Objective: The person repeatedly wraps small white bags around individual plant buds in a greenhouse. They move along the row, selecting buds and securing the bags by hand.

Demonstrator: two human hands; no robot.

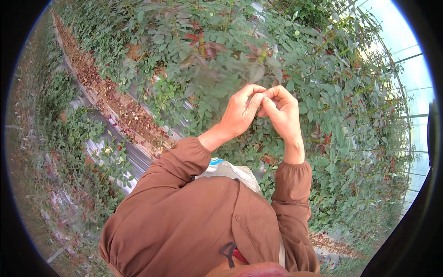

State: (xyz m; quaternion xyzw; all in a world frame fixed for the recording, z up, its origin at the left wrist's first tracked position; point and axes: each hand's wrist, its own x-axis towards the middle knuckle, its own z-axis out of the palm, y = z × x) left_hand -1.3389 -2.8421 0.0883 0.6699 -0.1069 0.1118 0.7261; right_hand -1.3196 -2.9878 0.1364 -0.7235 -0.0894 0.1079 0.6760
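My left hand [242, 110] and my right hand [282, 110] meet in front of me, their thumbs and index fingertips touching or nearly so. The fingers are curled, and whatever may be pinched between the tips is too small or hidden to make out. Just beyond the fingertips rises a leafy rose shoot [259, 62] with dull reddish-green leaves, slightly blurred. Another shoot with bright red young leaves [198, 39] stands further to the left. Dense green rose foliage [221, 93] lies behind and below both hands.
A white bag [235, 171] hangs at my waist. On the left, a soil path strewn with dry petals and leaves [128, 114] runs between plant rows, beside silvery plastic mulch film [138, 157]. Tall rose bushes [360, 117] crowd the right, before a greenhouse wall [417, 97].
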